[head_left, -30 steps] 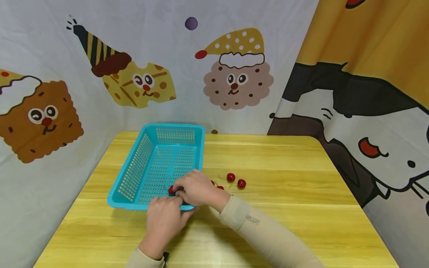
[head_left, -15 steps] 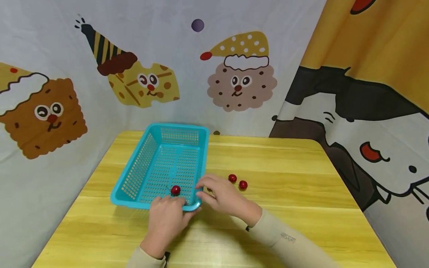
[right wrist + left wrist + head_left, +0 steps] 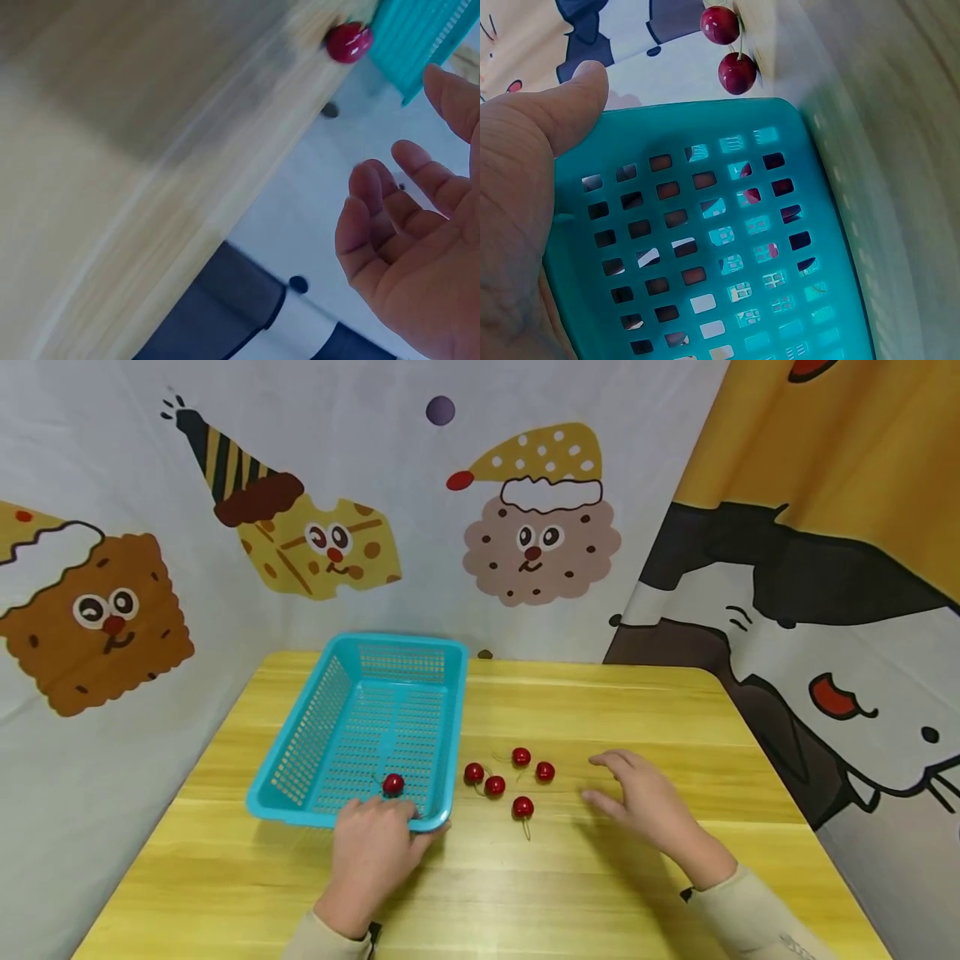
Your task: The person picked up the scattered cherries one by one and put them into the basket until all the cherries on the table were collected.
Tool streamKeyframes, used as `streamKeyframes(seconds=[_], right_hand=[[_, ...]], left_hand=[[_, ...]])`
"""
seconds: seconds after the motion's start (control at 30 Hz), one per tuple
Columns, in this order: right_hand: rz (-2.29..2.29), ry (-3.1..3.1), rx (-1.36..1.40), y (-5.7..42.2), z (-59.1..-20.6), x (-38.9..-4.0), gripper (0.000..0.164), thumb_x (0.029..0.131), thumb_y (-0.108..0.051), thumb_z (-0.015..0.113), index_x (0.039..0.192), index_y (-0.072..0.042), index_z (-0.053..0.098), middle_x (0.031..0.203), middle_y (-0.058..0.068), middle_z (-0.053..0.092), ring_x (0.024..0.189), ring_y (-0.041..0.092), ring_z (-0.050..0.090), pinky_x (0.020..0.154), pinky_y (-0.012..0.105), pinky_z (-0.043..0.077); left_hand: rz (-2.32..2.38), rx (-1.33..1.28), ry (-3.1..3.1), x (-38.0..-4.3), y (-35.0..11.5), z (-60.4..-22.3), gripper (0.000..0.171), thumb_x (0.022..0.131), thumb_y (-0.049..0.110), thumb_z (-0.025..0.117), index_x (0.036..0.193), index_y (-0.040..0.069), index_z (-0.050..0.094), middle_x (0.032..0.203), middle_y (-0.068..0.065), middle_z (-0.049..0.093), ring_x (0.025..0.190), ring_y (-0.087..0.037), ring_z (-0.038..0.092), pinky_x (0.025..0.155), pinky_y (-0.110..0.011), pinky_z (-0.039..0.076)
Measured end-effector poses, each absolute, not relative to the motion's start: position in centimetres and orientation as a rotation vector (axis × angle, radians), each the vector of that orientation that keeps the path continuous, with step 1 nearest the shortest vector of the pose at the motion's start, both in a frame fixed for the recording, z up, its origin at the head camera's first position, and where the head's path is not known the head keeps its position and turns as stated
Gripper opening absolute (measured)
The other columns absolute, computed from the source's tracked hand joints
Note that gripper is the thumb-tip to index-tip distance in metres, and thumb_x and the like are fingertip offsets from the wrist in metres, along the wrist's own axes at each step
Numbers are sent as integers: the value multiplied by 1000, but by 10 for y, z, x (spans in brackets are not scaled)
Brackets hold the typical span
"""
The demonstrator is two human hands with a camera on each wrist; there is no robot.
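A blue plastic basket (image 3: 457,718) with slotted walls stands at the table's left. My left hand (image 3: 375,843) grips its near wall, fingers over the rim and thumb outside; in the left wrist view, the fingers show through the slots. One red cherry (image 3: 393,785) with a stem lies inside the basket, just beyond those fingers. Several more stemmed cherries (image 3: 522,808) are scattered on the table to the basket's right. My right hand (image 3: 648,802) hovers right of them, holding nothing, thumb and fingers spread apart; the right wrist view shows its bare palm (image 3: 427,292).
The wooden table (image 3: 637,718) reaches back to a cartoon-printed cloth (image 3: 420,552). A yellow and black patterned drape (image 3: 817,585) hangs along the right side. The basket's far end stands close to the back edge.
My right hand has left the basket, where a cherry now lies, and swung right past the loose cherries, uncovering several of them. The left hand keeps its hold on the basket.
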State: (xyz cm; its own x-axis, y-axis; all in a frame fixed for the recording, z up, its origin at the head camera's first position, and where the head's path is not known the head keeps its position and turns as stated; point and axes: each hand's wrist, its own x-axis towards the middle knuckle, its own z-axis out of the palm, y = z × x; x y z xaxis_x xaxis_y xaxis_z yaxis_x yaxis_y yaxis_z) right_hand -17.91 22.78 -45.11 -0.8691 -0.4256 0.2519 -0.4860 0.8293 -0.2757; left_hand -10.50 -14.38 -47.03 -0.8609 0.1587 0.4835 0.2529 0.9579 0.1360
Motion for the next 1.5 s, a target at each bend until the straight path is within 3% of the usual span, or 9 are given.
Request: streamKeyframes(seconds=[0.17, 0.4, 0.53, 0.93, 1.1, 1.5], right_hand=[[522, -2910, 659, 243, -458, -176, 58, 85, -41, 77, 130, -9, 59, 124, 9, 58, 86, 23, 62, 62, 40, 54], [578, -2948, 686, 237, -464, -173, 61, 84, -40, 77, 133, -10, 57, 121, 8, 59, 84, 17, 59, 55, 30, 48], [580, -2854, 786, 225, -463, -170, 54, 82, -36, 80, 126, -11, 61, 115, 4, 62, 80, 14, 59, 53, 27, 47], [502, -2691, 1170, 186, -466, -170, 41, 80, -29, 82, 115, -13, 68, 110, 0, 64, 74, 12, 63, 60, 32, 56], [447, -2703, 1204, 180, -472, -173, 30, 80, -25, 83, 107, -15, 72, 103, -3, 65, 85, 11, 62, 69, 36, 57], [433, -2791, 1225, 176, -483, -173, 23, 81, -19, 81, 103, -16, 74, 98, -4, 68, 86, 11, 62, 75, 37, 56]], left_hand=[[-272, -299, -2621, -105, -143, -469, 44, 73, 63, 76, 74, 18, 76, 63, 5, 67, 54, -21, 53, 52, -37, 36], [-272, -299, -2606, -106, -144, -471, 46, 73, 64, 75, 74, 18, 76, 64, 4, 68, 55, -21, 55, 53, -38, 37], [-274, -306, -2607, -106, -144, -471, 45, 72, 64, 76, 74, 18, 76, 64, 4, 68, 55, -22, 55, 52, -38, 37], [-271, -302, -2616, -106, -144, -469, 45, 72, 63, 77, 74, 19, 76, 64, 4, 68, 55, -22, 55, 53, -37, 38], [-271, -297, -2634, -105, -143, -469, 45, 73, 63, 76, 76, 18, 77, 67, 4, 70, 57, -22, 56, 54, -37, 38], [-288, -306, -2593, -105, -143, -469, 45, 71, 62, 78, 74, 18, 76, 64, 4, 69, 54, -22, 54, 52, -37, 36]])
